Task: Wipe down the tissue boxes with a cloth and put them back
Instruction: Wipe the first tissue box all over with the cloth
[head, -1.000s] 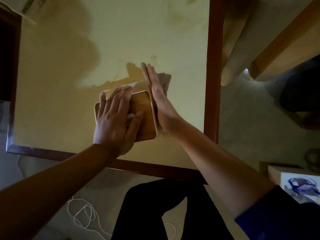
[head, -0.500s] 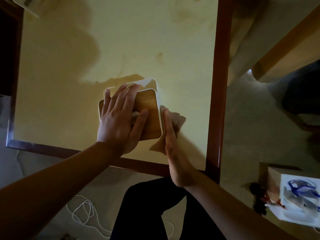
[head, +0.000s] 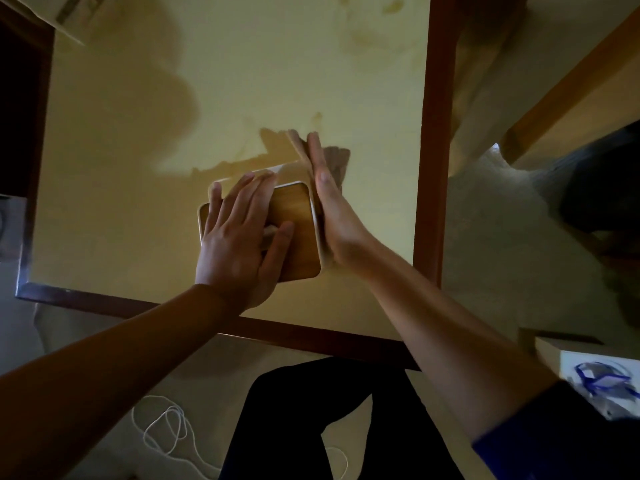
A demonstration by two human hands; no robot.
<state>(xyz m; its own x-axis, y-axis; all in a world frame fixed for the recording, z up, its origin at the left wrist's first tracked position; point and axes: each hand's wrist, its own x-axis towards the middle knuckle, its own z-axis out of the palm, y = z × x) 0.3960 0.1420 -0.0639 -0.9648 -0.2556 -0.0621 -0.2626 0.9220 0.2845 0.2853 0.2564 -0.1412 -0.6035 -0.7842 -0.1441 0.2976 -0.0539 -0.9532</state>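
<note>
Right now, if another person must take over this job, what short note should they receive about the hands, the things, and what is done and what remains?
Left hand: laid flat on the wooden lid of the tissue box, fingers straight, steadying it.
Right hand: straight fingers press the cloth against the box's right side.
The box stands on the yellow table, near the front edge.
Done: cannot tell which sides are already wiped.
Left: finish the wiping and put the box back. Only this one tissue box can be made out for sure.
</note>
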